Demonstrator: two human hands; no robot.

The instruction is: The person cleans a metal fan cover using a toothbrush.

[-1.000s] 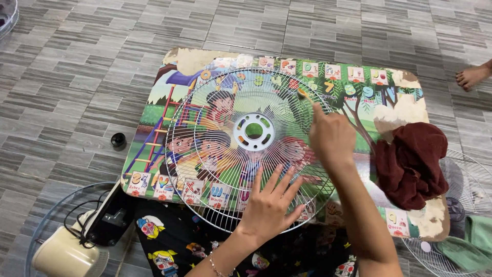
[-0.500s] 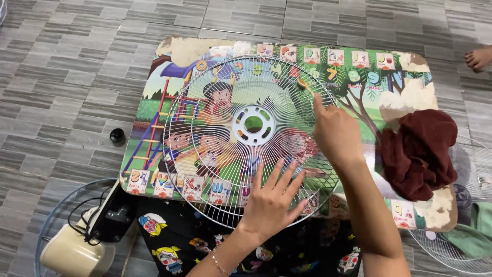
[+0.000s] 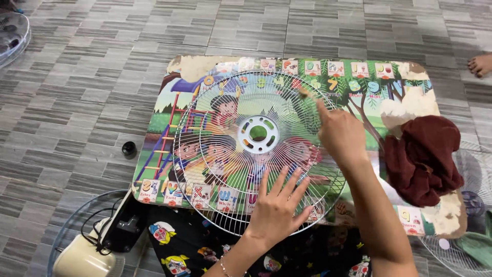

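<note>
A white wire fan grille lies flat on a low table whose top has a colourful cartoon picture. My left hand rests flat on the grille's near edge, fingers spread, holding nothing. My right hand is over the grille's right side. Its fingers are closed on a small brush whose blurred tip touches the wires near the upper right rim. The grille's round white hub sits between the two hands.
A dark red cloth lies bunched on the table's right end. A cream fan motor with a black cord sits at lower left, inside another grille. A small black cap lies on the tiled floor. A person's foot shows at the right edge.
My right hand has slid a little up and outward along the grille with the brush. My left hand stays pressed on the near edge. The view has shifted slightly.
</note>
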